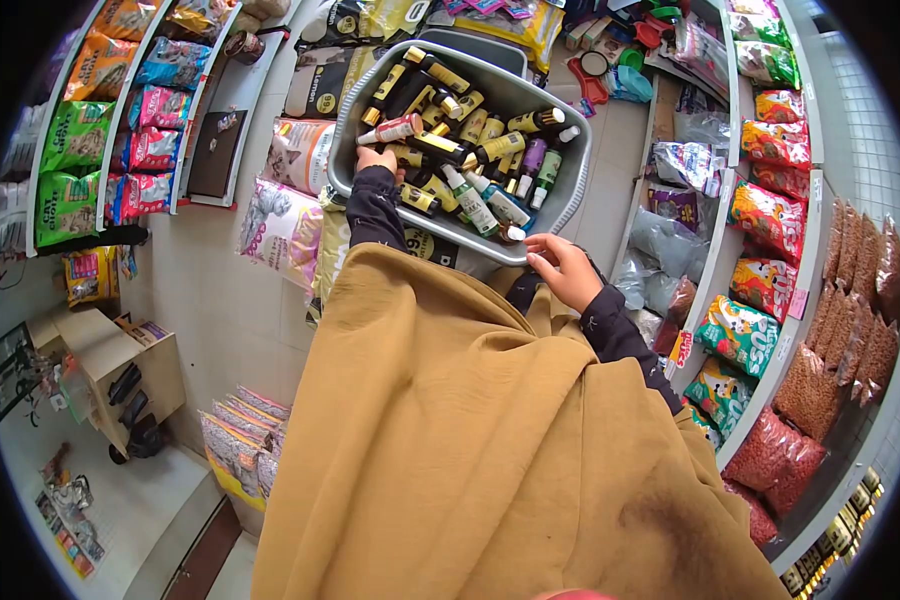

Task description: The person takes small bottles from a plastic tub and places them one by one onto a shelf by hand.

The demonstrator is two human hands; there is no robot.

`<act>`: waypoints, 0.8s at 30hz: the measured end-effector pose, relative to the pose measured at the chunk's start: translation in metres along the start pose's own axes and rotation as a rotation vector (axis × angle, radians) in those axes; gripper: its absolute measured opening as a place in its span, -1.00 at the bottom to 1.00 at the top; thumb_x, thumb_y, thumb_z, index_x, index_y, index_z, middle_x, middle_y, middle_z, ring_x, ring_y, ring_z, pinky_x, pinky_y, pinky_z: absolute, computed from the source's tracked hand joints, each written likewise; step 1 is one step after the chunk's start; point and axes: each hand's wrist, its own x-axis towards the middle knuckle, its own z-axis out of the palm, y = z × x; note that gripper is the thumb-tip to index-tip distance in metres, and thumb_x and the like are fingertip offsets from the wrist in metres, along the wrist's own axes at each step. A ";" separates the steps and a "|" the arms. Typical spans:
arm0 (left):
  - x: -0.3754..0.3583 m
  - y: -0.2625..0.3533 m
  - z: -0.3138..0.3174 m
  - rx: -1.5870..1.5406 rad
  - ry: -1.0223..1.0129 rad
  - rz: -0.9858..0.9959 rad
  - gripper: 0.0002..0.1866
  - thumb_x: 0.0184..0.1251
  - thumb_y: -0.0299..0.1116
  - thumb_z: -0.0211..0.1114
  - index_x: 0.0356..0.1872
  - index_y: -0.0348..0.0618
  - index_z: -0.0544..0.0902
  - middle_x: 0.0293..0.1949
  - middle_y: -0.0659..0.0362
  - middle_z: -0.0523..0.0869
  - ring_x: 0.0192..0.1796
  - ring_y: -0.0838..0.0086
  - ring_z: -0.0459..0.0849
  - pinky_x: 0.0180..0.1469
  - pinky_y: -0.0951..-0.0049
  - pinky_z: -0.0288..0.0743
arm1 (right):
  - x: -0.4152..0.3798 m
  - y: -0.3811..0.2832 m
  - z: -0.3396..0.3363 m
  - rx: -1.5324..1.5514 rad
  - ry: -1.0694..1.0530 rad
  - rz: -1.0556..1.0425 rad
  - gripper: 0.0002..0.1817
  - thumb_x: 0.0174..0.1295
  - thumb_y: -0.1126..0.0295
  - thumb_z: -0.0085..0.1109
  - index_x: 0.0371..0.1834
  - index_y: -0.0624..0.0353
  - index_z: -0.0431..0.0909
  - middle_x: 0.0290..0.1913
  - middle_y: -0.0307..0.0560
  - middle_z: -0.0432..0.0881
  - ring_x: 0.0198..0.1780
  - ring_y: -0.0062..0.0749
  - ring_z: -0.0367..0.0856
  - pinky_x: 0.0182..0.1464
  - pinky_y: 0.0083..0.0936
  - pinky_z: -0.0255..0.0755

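A grey plastic tub (576,185) full of bottles stands in front of me. My left hand (376,161) reaches inside its left side, fingers curled among the bottles beneath a red-and-white bottle (391,130); what they hold is hidden. At the near right corner, my right hand (567,270) rests its loosely stretched fingertips against the tub's rim, holding nothing. Most bottles are black with yellow labels and gold caps. Among them lie a white-and-green spray bottle (471,202), a blue-labelled bottle (501,201), a purple bottle (532,160) and a green one (547,178).
Shelves of pet food packets (765,222) run along the right, with bags of brown pellets (812,387) beyond. More packets (75,150) fill shelves at left. Large bags (282,230) lie beside the tub. A cardboard box (120,365) stands at lower left.
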 end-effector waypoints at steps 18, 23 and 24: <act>-0.001 -0.009 0.017 -0.244 -0.045 0.068 -0.35 0.12 -0.30 0.44 0.17 -0.15 0.27 -0.28 0.13 0.63 -0.43 0.48 0.64 -0.44 0.44 0.59 | -0.016 0.015 -0.010 0.049 0.136 -0.016 -0.75 0.27 0.40 0.15 -0.03 0.25 0.54 -0.24 -0.09 0.63 -0.29 -0.51 0.61 -0.18 -0.56 0.50; -0.014 -0.024 0.026 -0.334 -0.289 0.452 -0.64 0.14 -0.28 0.46 -0.14 -0.21 0.55 -0.34 0.24 0.64 -0.40 0.55 0.63 -0.38 0.51 0.59 | -0.020 0.012 -0.013 0.037 0.114 0.024 -0.75 0.29 0.46 0.13 0.00 0.30 0.53 -0.19 -0.09 0.64 -0.16 -0.55 0.62 -0.06 -0.58 0.50; -0.030 -0.019 0.024 -0.390 -0.294 0.559 -0.70 0.15 -0.27 0.46 -0.21 -0.21 0.60 -0.35 0.26 0.64 -0.38 0.57 0.63 -0.37 0.53 0.58 | -0.020 0.017 -0.012 0.052 0.128 0.006 -0.75 0.28 0.44 0.14 -0.01 0.28 0.53 -0.21 -0.09 0.63 -0.20 -0.54 0.61 -0.10 -0.58 0.50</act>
